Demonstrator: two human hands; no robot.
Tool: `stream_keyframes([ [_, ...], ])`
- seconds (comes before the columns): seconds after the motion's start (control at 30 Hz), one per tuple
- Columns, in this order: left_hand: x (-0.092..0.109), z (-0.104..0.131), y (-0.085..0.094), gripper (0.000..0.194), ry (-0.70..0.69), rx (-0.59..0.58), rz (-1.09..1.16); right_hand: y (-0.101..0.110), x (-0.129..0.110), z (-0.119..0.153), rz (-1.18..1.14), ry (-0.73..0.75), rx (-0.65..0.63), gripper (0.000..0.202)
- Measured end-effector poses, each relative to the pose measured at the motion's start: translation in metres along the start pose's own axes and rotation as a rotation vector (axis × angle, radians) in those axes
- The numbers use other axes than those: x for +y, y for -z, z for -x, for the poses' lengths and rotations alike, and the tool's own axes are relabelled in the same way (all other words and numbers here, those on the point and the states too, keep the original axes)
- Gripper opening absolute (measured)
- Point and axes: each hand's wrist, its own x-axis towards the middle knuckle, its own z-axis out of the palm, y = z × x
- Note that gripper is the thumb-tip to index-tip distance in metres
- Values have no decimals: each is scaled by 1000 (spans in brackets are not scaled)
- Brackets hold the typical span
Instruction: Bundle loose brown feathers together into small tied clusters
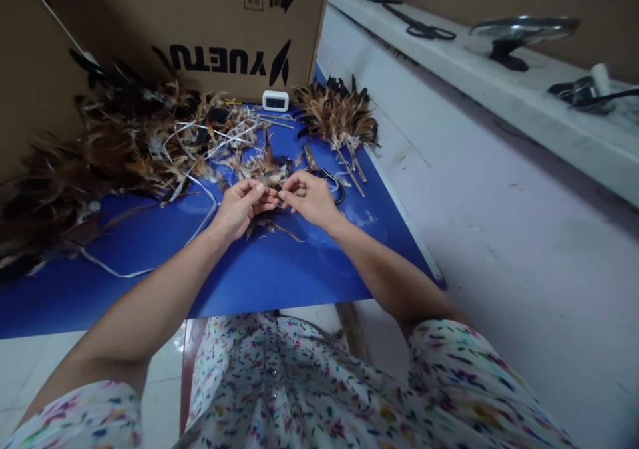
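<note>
My left hand (244,206) and my right hand (310,199) meet above the blue table, fingertips almost touching. Both are closed in a pinch; whatever small thing sits between the fingertips is too hidden to name. Just behind them lies a small heap of loose brown and cream feathers (262,165). A few thin dark feathers (269,225) show below the hands. Close to my right hand rests a pair of scissors (311,159) with black handles, partly covered by the hand.
Brown and black feather bundles (134,130) spread across the left, with white string (204,186) trailing over the blue table (294,269). Another feather bundle on sticks (339,116) lies back right. A small white digital display (275,101) stands before a large cardboard box (210,23). A wall (449,169) borders the right.
</note>
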Motion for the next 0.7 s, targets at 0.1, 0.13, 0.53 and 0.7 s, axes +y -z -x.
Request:
stream_keyframes([
  [0.1, 1, 0, 0, 27, 6, 9, -6, 0, 0, 0, 5, -5, -8, 13],
  [0.13, 1, 0, 0, 26, 5, 10, -1, 0, 1, 0, 7, -5, -14, 12],
  [0.53, 2, 0, 0, 20, 29, 19, 1, 1, 0, -2, -62, -85, -162, 26],
  [0.7, 3, 2, -2, 23, 38, 18, 6, 0, -3, 0, -76, -125, -204, 20],
])
